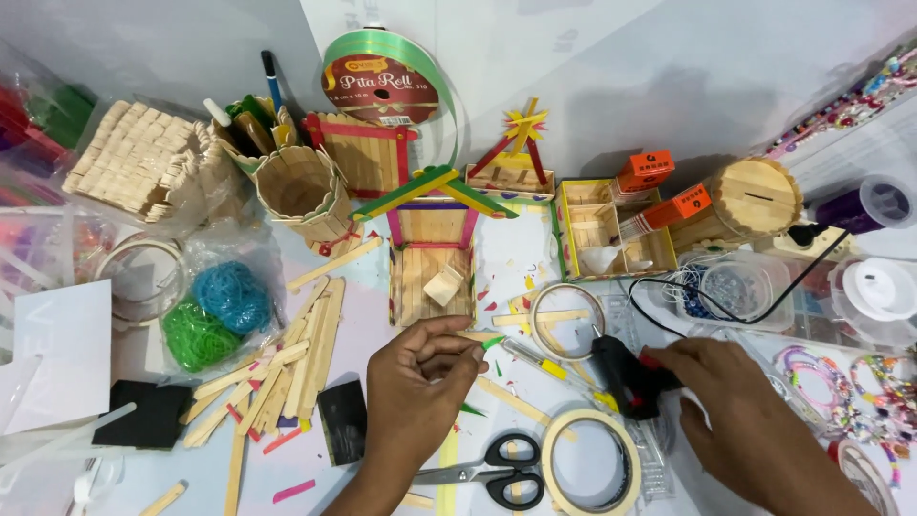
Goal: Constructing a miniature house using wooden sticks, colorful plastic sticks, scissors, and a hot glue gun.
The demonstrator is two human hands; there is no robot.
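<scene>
Hands at work on a crowded craft tabletop (535, 57).

We see the left hand (420, 377) pinched shut on a small green-tipped stick (485, 339), and the right hand (740, 401) wrapped around a black glue gun (626, 375). Taking the glue gun as our landmark: scissors (497, 471) and a tape ring (592, 463) lie just below it, a little stick house (432, 244) stands up and left, and orange boxes (659, 186) sit above. A green ribbon roll (387, 72) with a red round label stands far up left.
</scene>
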